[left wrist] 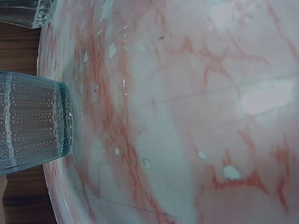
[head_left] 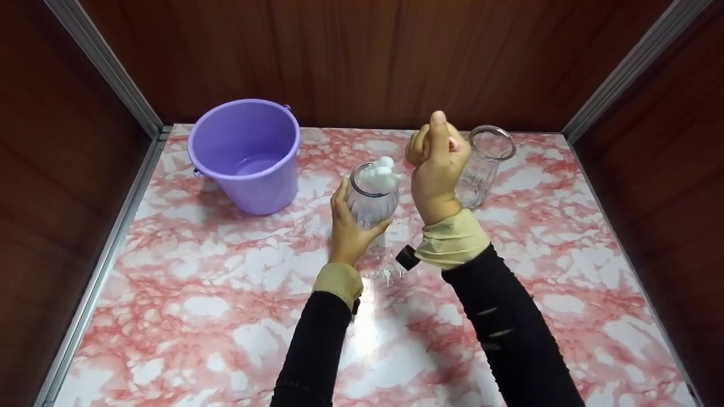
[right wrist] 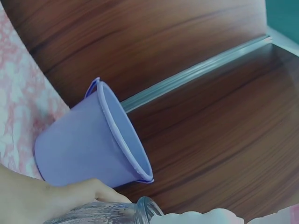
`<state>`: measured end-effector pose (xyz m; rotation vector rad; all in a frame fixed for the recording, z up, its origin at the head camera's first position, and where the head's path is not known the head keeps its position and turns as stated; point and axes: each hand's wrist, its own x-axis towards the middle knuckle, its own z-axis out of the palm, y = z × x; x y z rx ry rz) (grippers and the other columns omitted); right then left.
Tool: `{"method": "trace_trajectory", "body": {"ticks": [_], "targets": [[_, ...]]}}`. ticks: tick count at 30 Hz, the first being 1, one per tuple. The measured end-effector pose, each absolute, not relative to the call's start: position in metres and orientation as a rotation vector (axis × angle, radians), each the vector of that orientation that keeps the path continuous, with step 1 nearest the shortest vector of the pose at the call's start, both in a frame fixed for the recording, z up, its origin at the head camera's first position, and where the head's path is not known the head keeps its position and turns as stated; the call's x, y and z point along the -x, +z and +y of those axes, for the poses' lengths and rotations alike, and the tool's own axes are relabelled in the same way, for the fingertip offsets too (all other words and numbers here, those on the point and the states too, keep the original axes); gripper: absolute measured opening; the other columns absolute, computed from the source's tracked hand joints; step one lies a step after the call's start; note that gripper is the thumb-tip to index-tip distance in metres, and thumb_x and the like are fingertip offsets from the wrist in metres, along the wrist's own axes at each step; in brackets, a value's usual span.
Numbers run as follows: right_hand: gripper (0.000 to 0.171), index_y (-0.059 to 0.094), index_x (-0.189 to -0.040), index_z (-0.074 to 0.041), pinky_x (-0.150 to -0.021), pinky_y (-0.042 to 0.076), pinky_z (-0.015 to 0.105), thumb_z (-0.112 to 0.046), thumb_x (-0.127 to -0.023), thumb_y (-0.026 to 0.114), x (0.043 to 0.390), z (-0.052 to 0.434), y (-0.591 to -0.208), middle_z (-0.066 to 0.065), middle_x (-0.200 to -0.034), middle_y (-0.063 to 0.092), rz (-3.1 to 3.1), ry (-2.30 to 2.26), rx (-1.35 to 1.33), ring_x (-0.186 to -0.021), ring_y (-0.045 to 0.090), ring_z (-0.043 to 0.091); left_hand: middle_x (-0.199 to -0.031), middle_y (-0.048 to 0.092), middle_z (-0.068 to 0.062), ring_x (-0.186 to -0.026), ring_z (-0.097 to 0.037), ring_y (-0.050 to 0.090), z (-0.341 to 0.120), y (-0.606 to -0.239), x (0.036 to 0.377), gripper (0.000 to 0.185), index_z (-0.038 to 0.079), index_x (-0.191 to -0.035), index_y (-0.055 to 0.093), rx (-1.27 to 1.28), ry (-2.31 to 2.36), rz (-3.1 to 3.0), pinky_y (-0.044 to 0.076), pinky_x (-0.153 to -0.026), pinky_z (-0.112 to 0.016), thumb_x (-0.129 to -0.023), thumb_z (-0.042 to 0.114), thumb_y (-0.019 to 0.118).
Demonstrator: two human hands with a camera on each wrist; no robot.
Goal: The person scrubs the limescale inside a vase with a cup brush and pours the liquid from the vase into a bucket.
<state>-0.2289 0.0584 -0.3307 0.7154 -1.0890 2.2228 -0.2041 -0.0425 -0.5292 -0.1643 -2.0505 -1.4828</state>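
Left of our fingers sits the purple bucket (head_left: 249, 155). Our left hand (head_left: 348, 229) wraps the ribbed glass jar (head_left: 371, 199), steadying it while white cotton balls (head_left: 380, 171) crown its mouth. Our right hand (head_left: 436, 167) hovers curled above; whether it pinches anything, we cannot tell. Beyond its fingers stands an empty glass jar (head_left: 483, 164).

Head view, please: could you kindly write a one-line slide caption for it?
Left hand holds a ribbed clear glass jar of white cotton balls on pink marbled table; right hand raised beside it.
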Motion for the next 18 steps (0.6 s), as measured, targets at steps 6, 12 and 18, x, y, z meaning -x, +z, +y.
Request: {"method": "trace_trajectory", "body": {"ticks": [6,12,18], "targets": [[0.047,0.021,-0.058,0.004,-0.041,0.018,0.021,-0.002,-0.104,0.032,0.229,0.057,-0.337,-0.005,-0.049,0.031,-1.251,2.155,-0.726,-0.042,0.024,0.009,-0.151,0.032,-0.024,-0.142,-0.036,0.036,-0.041,-0.532,0.205,0.116,0.006,-0.154,0.019,0.181,-1.481,-2.042,0.030,-0.121,-0.042,-0.069,0.025,0.095],[0.050,0.026,-0.058,0.002,-0.042,0.020,0.022,-0.006,-0.107,0.027,0.230,0.057,-0.345,-0.004,-0.051,0.033,-1.380,2.169,-0.717,-0.043,0.026,0.010,-0.150,0.032,-0.026,-0.142,-0.037,0.035,-0.041,-0.533,0.206,0.114,0.003,-0.153,0.019,0.210,-1.429,-2.039,0.030,-0.121,-0.043,-0.071,0.028,0.095],[0.056,0.036,-0.057,0.003,-0.042,0.027,0.023,-0.009,-0.109,0.021,0.233,0.063,-0.349,-0.002,-0.051,0.039,-1.510,2.160,-0.694,-0.043,0.033,0.012,-0.149,0.032,-0.026,-0.142,-0.038,0.035,-0.043,-0.533,0.207,0.114,0.002,-0.153,0.019,0.225,-1.404,-2.034,0.030,-0.121,-0.044,-0.071,0.027,0.095]]}}
